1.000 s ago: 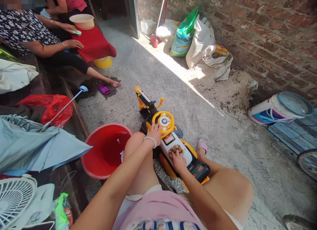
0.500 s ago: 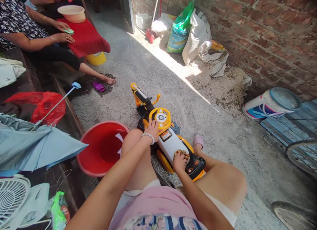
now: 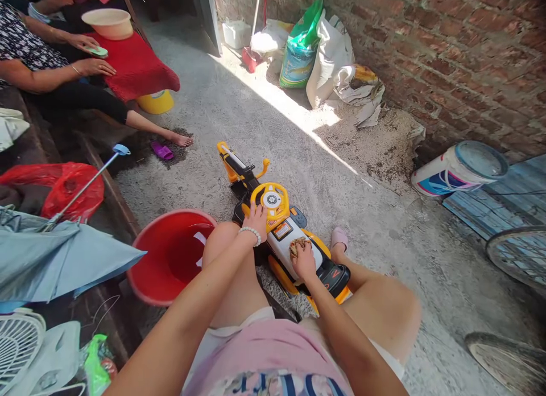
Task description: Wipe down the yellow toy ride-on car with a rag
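Observation:
A yellow, white and black ride-on toy digger [image 3: 278,243] stands on the concrete between my knees. Its yellow steering wheel [image 3: 283,205] has a white hub. My left hand [image 3: 255,221], with a beaded bracelet at the wrist, grips the lower left of the wheel's rim. Bunched in my right hand [image 3: 305,261] is a brownish patterned cloth [image 3: 298,246], pressed on the white seat top behind the wheel. My fingers hide part of the cloth. A red bucket [image 3: 145,265] stands just left of my left knee, with something white inside.
At the upper left a person sits beside a red-covered surface [image 3: 140,71], holding something pale green. A folded umbrella [image 3: 81,254] lies at left, near a white fan [image 3: 19,342]. Sacks [image 3: 298,54] lean on the brick wall. A paint bucket [image 3: 452,171] and wheels [image 3: 518,254] are at right.
My right hand has slid the cloth forward along the white top, toward the steering wheel. My left hand stays on the wheel. The whole view has shifted slightly.

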`<state>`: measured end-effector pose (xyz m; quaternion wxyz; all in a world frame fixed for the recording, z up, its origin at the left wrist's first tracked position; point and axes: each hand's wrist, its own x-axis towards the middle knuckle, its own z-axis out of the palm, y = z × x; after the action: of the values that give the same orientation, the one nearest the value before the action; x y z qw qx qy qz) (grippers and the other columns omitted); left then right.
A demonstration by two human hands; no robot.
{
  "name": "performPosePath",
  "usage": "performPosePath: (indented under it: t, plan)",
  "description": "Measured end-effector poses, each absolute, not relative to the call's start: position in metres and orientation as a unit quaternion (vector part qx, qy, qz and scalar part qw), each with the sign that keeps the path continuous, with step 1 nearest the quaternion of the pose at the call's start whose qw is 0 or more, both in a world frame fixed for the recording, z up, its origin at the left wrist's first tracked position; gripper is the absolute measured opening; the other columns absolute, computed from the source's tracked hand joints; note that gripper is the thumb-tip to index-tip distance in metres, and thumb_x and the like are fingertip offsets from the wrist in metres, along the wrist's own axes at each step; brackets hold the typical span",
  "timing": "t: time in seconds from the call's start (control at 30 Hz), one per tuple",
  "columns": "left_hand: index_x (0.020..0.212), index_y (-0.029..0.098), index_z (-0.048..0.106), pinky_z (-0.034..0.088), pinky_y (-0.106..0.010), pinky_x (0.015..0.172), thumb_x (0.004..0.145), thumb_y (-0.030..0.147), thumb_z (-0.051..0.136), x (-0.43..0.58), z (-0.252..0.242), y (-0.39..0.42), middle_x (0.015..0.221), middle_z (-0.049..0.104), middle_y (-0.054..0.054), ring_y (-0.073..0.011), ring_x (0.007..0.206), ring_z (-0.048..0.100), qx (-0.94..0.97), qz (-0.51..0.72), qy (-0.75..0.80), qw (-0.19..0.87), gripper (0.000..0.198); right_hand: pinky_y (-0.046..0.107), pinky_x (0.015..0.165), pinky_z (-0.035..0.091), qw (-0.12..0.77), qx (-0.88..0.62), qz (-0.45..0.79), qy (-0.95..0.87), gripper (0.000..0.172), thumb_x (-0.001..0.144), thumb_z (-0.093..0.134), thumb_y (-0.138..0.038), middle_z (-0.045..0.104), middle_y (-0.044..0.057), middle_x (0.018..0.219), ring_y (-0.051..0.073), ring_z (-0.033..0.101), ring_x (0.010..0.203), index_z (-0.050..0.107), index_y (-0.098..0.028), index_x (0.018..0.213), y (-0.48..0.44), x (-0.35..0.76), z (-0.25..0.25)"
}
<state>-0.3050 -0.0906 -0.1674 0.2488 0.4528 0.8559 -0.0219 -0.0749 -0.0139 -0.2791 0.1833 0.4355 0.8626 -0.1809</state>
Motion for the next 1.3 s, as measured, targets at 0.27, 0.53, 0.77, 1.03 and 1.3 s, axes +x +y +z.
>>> performPosePath:
  t: [0.27, 0.53, 0.77, 1.03, 1.3]
  plan:
    - [0.169, 0.017, 0.005, 0.035, -0.061, 0.122, 0.080, 0.025, 0.061, -0.303, -0.164, -0.088, 0.175, 0.016, -0.018, -0.0386, 0.162, -0.008, 0.435, -0.011, 0.860, 0.267, 0.106, 0.044, 0.102, 0.044, 0.269, 0.431, -0.172, 0.844, 0.082, 0.087, 0.071, -0.037, 0.046, 0.023, 0.152, 0.037, 0.052, 0.132, 0.038, -0.022, 0.161, 0.018, -0.054, -0.297]
    - [0.168, 0.018, 0.014, 0.036, -0.058, 0.122, 0.081, 0.027, 0.067, -0.305, -0.162, -0.088, 0.175, 0.016, -0.018, -0.0395, 0.162, -0.008, 0.439, -0.022, 0.859, 0.264, 0.102, 0.042, 0.094, 0.051, 0.287, 0.277, -0.179, 0.899, 0.037, 0.095, 0.055, -0.018, 0.058, 0.017, 0.138, 0.033, 0.057, 0.125, 0.070, -0.024, 0.128, -0.079, -0.050, -0.289]
    - [0.169, 0.020, 0.008, 0.039, -0.058, 0.120, 0.081, 0.035, 0.066, -0.309, -0.163, -0.087, 0.175, 0.015, -0.018, -0.0410, 0.162, -0.005, 0.449, -0.032, 0.854, 0.262, 0.106, 0.035, 0.100, 0.045, 0.218, 0.330, -0.212, 0.894, 0.040, 0.088, 0.062, -0.024, 0.059, 0.013, 0.130, 0.026, 0.059, 0.116, 0.067, -0.022, 0.127, -0.048, -0.034, -0.224]
    - [0.169, 0.019, 0.012, 0.038, -0.056, 0.121, 0.083, 0.042, 0.066, -0.309, -0.167, -0.087, 0.175, 0.015, -0.017, -0.0392, 0.162, -0.007, 0.443, -0.023, 0.859, 0.256, 0.104, 0.037, 0.093, 0.044, 0.224, 0.449, -0.116, 0.857, 0.032, 0.088, 0.063, -0.029, 0.060, 0.014, 0.129, 0.028, 0.060, 0.111, 0.070, -0.022, 0.119, 0.022, 0.033, -0.173]
    - [0.168, 0.019, 0.021, 0.037, -0.052, 0.122, 0.087, 0.032, 0.059, -0.312, -0.163, -0.094, 0.177, 0.013, -0.013, -0.0337, 0.163, -0.003, 0.440, -0.007, 0.861, 0.253, 0.090, 0.038, 0.087, 0.049, 0.198, 0.484, -0.081, 0.849, 0.031, 0.091, 0.062, -0.030, 0.062, 0.018, 0.127, 0.034, 0.060, 0.115, 0.071, -0.021, 0.119, -0.015, 0.020, -0.175]
